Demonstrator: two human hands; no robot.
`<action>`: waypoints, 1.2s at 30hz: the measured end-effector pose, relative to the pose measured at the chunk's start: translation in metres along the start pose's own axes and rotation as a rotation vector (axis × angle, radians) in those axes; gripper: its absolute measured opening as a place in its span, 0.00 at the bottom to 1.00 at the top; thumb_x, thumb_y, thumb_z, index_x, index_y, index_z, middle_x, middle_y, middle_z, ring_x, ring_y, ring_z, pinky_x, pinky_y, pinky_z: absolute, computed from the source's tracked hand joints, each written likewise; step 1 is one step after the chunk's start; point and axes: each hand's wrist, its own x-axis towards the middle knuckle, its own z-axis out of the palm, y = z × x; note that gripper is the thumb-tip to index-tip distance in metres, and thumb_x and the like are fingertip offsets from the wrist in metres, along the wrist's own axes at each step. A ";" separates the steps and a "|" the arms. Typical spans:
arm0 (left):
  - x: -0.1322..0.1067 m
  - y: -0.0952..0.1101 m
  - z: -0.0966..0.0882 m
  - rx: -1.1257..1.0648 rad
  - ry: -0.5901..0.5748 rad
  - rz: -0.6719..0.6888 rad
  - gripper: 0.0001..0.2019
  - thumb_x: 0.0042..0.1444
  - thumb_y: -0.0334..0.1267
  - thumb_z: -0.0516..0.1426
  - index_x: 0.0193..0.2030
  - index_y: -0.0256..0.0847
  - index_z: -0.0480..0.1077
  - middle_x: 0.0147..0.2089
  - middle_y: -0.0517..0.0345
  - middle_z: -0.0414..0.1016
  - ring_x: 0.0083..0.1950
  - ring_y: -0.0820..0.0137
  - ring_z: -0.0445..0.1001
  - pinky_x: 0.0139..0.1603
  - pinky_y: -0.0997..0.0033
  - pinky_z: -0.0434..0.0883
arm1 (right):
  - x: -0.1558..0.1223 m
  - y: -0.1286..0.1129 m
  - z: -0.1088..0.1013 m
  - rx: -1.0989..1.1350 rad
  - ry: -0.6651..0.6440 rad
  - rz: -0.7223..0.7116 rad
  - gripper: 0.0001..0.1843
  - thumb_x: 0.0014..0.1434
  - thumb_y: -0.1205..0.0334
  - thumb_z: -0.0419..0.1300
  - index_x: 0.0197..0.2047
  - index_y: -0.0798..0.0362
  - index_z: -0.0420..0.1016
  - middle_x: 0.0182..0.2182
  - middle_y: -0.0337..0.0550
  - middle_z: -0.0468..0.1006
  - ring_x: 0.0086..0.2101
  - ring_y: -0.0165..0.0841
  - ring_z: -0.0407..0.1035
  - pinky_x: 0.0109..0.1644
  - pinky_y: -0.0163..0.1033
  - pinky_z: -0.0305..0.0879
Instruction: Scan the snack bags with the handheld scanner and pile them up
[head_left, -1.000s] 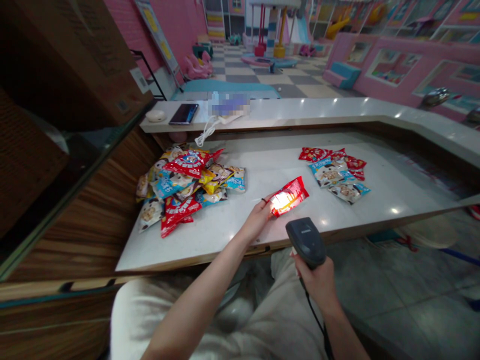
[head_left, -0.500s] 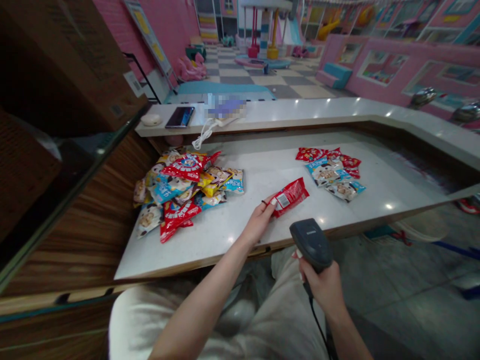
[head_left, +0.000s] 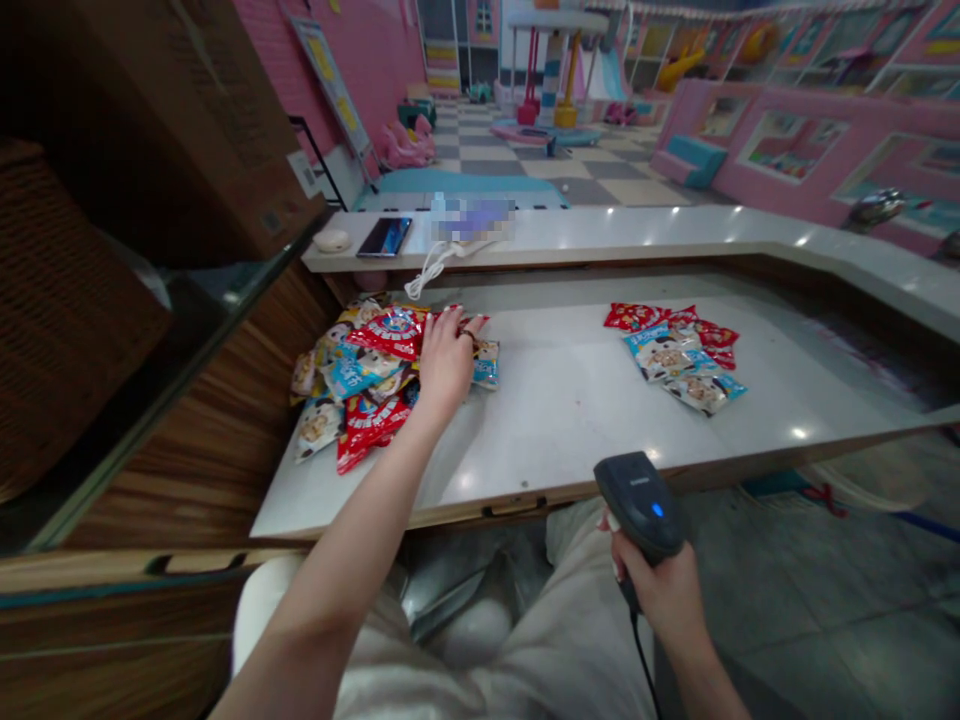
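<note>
My left hand [head_left: 446, 365] lies over the right side of a heap of snack packets [head_left: 360, 365], fingers spread and palm down. Red wrapping [head_left: 482, 320] shows just beyond its fingertips, and the palm hides the packets under it. Red, blue, white and yellow wrappers mix in this heap. A dark handheld barcode scanner [head_left: 637, 500] sits in the grip of my right hand [head_left: 660, 585], in front of the counter edge. A blue light glows on top of the scanner, and its black cable hangs down.
Further right on the white counter [head_left: 547, 430] lies a smaller group of red and blue packets [head_left: 679, 355]. The raised ledge [head_left: 600, 225] carries a phone [head_left: 385, 237], a white case [head_left: 331, 240] and a white cable [head_left: 427, 272]. Cardboard boxes [head_left: 247, 150] stand at left.
My left hand has moved left from mid-counter to the heap. The red packet it held there no longer shows mid-counter. A blue light now shows on the scanner, still in my right hand.
</note>
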 end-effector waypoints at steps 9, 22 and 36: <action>0.004 0.061 0.052 -0.245 -0.132 0.062 0.27 0.60 0.38 0.58 0.65 0.33 0.65 0.72 0.39 0.58 0.75 0.49 0.50 0.74 0.47 0.40 | -0.004 0.022 -0.016 0.082 -0.040 0.097 0.17 0.56 0.52 0.64 0.21 0.55 0.77 0.14 0.40 0.72 0.17 0.32 0.66 0.22 0.35 0.64; 0.036 0.192 0.251 -0.557 -0.565 0.194 0.40 0.50 0.32 0.62 0.71 0.33 0.57 0.77 0.36 0.41 0.78 0.46 0.37 0.74 0.46 0.40 | -0.007 0.023 -0.030 0.122 0.042 0.098 0.11 0.53 0.56 0.66 0.31 0.56 0.84 0.16 0.40 0.76 0.16 0.33 0.69 0.20 0.34 0.68; -0.036 0.112 0.110 -1.516 -0.252 -0.656 0.21 0.60 0.47 0.59 0.58 0.44 0.71 0.59 0.52 0.75 0.58 0.62 0.73 0.63 0.56 0.68 | -0.004 -0.003 -0.012 0.082 -0.070 0.031 0.14 0.54 0.54 0.64 0.27 0.56 0.81 0.13 0.39 0.73 0.14 0.32 0.67 0.20 0.33 0.67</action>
